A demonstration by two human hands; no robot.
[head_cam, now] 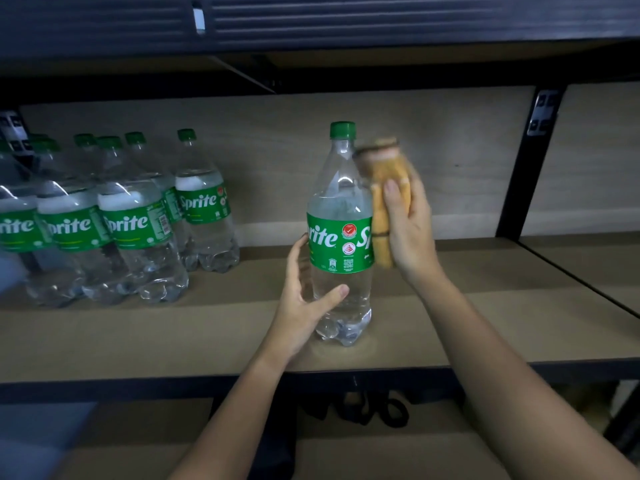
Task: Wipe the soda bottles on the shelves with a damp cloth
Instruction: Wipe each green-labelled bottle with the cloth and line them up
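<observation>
A clear Sprite bottle (pixel 341 233) with a green cap and green label stands upright on the wooden shelf (pixel 207 334), alone near the middle. My left hand (pixel 304 299) grips its lower body, thumb across the front and fingers behind. My right hand (pixel 408 226) holds a folded yellow cloth (pixel 382 188) pressed against the bottle's right side, from the shoulder down to the label. The cloth is blurred at its top.
Several more Sprite bottles (pixel 131 220) stand grouped at the shelf's left end. A black upright post (pixel 530 168) rises at the right, with another shelf bay beyond it. A dark shelf overhangs above. Black cords (pixel 374 410) lie on the lower shelf.
</observation>
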